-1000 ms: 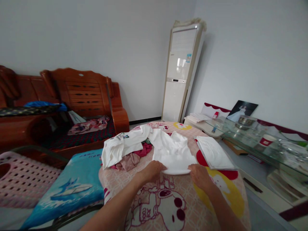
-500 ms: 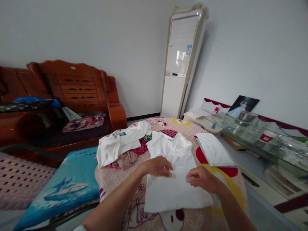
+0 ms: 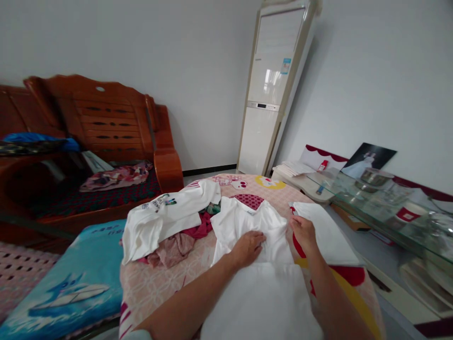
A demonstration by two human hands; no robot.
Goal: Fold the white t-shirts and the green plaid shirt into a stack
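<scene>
A white short-sleeved shirt (image 3: 274, 245) lies on the round table's patterned cloth (image 3: 159, 288), its collar pointing away from me. A straight edge crosses the shirt below my hands, with a smooth white panel (image 3: 264, 302) nearer to me. My left hand (image 3: 249, 248) rests on the middle of the shirt, fingers spread a little and palm down. At the shirt's right sleeve, my right hand (image 3: 303, 230) has its fingers pinched together on the sleeve's edge. A folded white garment (image 3: 327, 236) lies just right of it.
To the left on the table, a white printed garment (image 3: 170, 215) lies over pink and dark red clothes (image 3: 177, 248). A blue cushion (image 3: 81, 269) and wooden sofa (image 3: 113, 123) are further left. On the right stands a glass shelf (image 3: 375, 203) with bowls and a cup.
Both hands have moved up the shirt, the right one outward to the sleeve. The lower part of the shirt now shows a straight edge across it. The view has shifted slightly.
</scene>
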